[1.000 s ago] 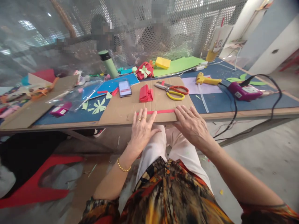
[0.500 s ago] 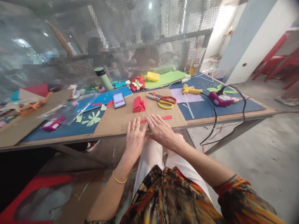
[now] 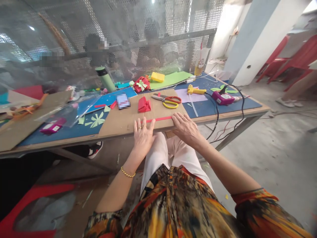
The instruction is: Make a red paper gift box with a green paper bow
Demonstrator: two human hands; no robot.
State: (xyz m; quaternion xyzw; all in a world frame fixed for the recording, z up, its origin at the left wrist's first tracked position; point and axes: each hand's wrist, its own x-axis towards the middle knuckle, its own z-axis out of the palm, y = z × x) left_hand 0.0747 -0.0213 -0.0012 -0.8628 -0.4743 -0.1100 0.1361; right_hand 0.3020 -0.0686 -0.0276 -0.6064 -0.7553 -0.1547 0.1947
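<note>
Left hand (image 3: pixel 143 134), right hand (image 3: pixel 185 127) flat, unclenched, palms down at red strip (image 3: pixel 159 119) ends.

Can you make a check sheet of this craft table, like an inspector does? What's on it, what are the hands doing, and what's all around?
Surface: a wooden table with a blue mat; a cardboard sheet lies at the near edge.
Work things: a thin red paper strip lies flat on the cardboard, between the hands.
Clutter: folded red paper, scissors, yellow glue gun, green paper cut-outs, green bottle, purple device.
Hands: left hand flat and open on the strip's left end; right hand flat and open at its right end.
Cables: a black cable hangs over the table's front edge.
Surroundings: mesh screen with people behind it; red chairs at right.
</note>
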